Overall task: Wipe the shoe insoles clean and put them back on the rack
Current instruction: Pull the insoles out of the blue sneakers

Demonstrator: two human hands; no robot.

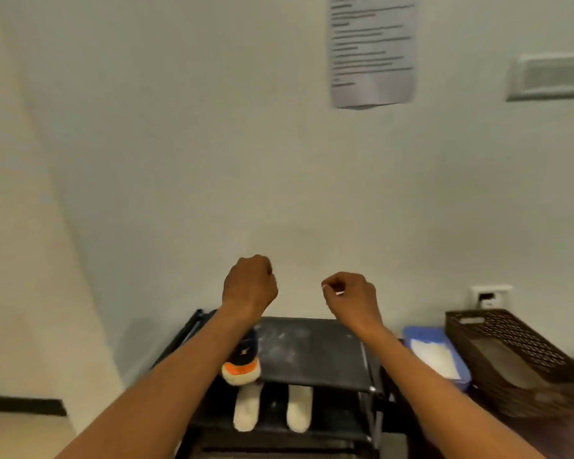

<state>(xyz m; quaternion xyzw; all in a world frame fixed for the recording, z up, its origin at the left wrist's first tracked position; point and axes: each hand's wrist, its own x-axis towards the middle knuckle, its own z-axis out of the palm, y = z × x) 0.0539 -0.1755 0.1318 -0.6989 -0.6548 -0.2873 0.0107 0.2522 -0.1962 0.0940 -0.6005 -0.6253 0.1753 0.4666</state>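
Hands up, insoles on the rack

My left hand [250,286] and right hand [350,294] hang apart, curled on nothing, above the rack [312,352]; both insoles [246,409] lie on its lower shelf. Reaching down, I might knock the shoe [242,362].

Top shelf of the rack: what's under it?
Under the top shelf, two pale insoles lie side by side on the lower shelf, toes toward the camera. Their far ends and the shelf's back are hidden by the top shelf.
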